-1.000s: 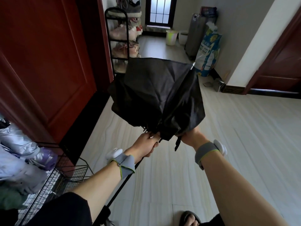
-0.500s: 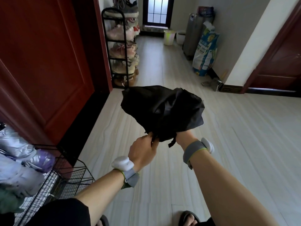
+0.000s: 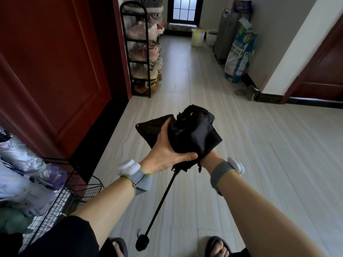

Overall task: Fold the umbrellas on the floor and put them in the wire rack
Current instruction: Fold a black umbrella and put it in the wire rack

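While clear of wire rack [image 3: 89, 190], left grip [image 3: 163, 154] around umbrella [image 3: 194, 134], right grip [image 3: 207, 158] hidden.

Wire rack [image 3: 87, 190] beside red door [image 3: 46, 71], piled umbrellas [image 3: 20, 164] filling its left, right free

Umbrella [image 3: 193, 134] matt black cloth; wire rack [image 3: 74, 184] black metal.
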